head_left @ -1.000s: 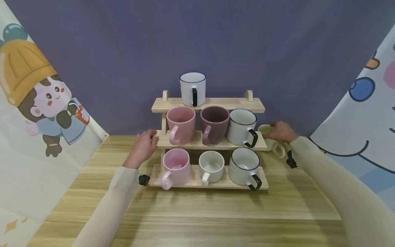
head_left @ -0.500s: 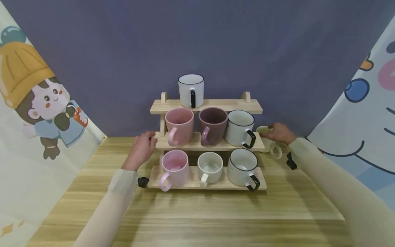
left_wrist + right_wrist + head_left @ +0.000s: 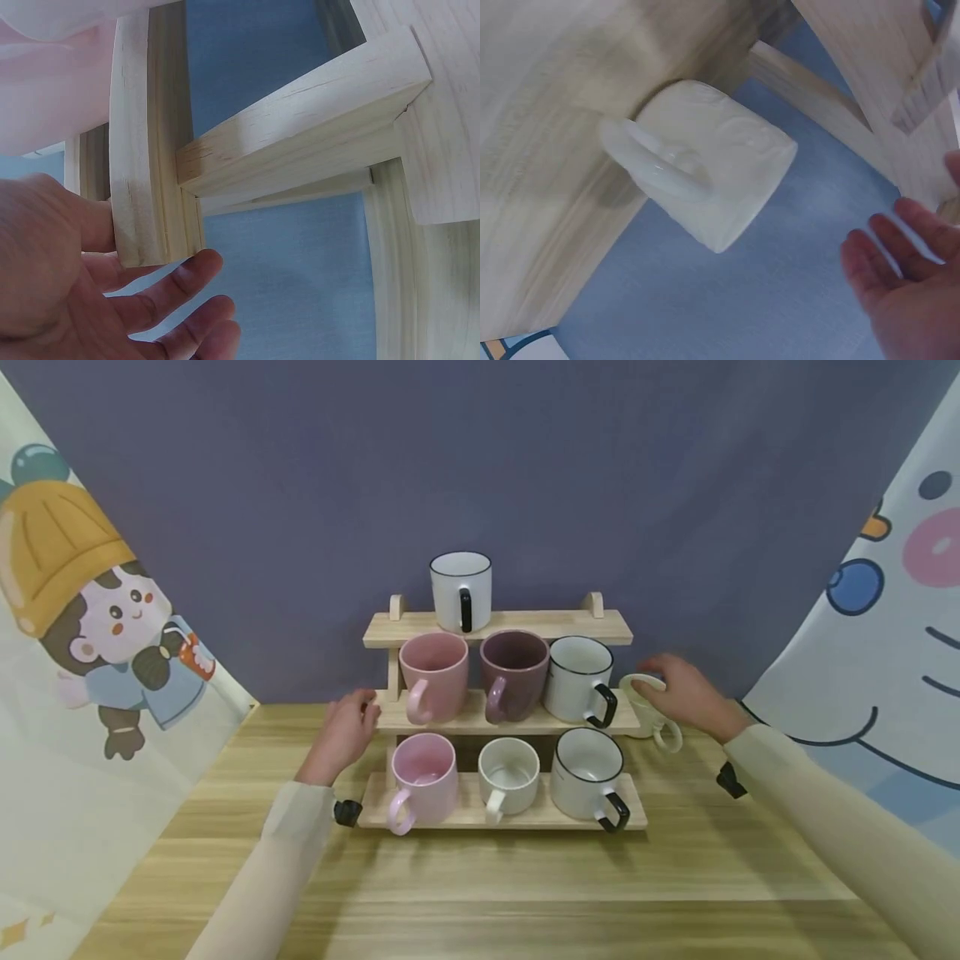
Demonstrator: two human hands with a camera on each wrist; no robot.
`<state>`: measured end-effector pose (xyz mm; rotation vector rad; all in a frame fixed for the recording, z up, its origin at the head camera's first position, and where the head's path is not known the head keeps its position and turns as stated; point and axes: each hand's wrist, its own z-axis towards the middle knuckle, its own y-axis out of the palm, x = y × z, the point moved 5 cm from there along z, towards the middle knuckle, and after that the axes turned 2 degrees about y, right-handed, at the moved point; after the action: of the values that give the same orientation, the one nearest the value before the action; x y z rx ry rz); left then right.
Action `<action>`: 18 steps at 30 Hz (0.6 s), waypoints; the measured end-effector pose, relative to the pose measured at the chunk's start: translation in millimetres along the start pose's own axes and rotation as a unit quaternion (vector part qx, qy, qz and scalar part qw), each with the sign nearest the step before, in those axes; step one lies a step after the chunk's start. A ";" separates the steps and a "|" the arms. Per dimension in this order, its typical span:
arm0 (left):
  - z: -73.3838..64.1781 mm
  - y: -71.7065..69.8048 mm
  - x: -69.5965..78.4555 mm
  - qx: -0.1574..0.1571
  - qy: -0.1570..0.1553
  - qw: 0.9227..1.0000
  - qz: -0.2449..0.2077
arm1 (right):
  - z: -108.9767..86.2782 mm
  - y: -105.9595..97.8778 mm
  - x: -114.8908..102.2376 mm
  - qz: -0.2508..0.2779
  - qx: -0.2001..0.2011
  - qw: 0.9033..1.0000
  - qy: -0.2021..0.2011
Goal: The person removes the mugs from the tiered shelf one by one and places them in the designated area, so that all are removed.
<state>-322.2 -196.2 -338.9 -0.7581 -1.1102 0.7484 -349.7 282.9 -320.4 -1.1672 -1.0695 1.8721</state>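
A three-tier wooden rack point(image 3: 502, 825) stands on the table with mugs on each tier. At the left end of its middle tier, my left hand point(image 3: 343, 735) holds the board; in the left wrist view, curled fingers point(image 3: 180, 281) pass around and beneath the board's end. A cream mug point(image 3: 641, 714) stands upright on the table beside the rack's right side, its handle toward me. My right hand point(image 3: 693, 693) hovers at that mug, thumb over its rim in the head view. From the right wrist view, the fingers point(image 3: 859, 270) are spread, apart from the cream mug point(image 3: 712, 150).
One white black-rimmed mug point(image 3: 461, 593) stands on the top tier. The middle tier bears a pink mug point(image 3: 442, 689), a plum mug point(image 3: 521, 685) and a white mug point(image 3: 573, 685). Below are three more mugs. A dark cloth point(image 3: 480, 468) hangs behind.
My right hand has let go of the cream mug and drawn slightly up and away, so more of the mug shows. The left hand stays at the rack. The head view has shifted slightly.
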 end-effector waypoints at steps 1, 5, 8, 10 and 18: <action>-0.3 0.4 -0.3 -0.002 -0.001 1.000 0.000 | -3.7 1.4 -1.5 0.008 -0.001 1.000 0.000; -0.3 0.1 0.1 -0.004 -0.001 1.000 0.000 | -14.8 7.9 -5.6 0.035 -0.010 0.999 -0.027; 0.1 -0.3 0.2 -0.001 0.005 1.000 -0.001 | -19.8 13.1 -9.0 0.053 -0.030 0.996 -0.058; -0.2 -0.2 -0.9 -0.001 0.002 1.000 -0.008 | -21.9 16.8 -10.3 0.067 -0.048 0.994 -0.069; -1.8 -0.6 -2.6 -0.002 -0.005 0.999 -0.032 | -25.1 25.3 -9.6 0.082 -0.061 0.991 -0.090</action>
<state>-321.2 -198.9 -340.1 -0.7188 -1.1396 0.6969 -326.0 270.9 -346.0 -1.2045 -1.2342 2.0969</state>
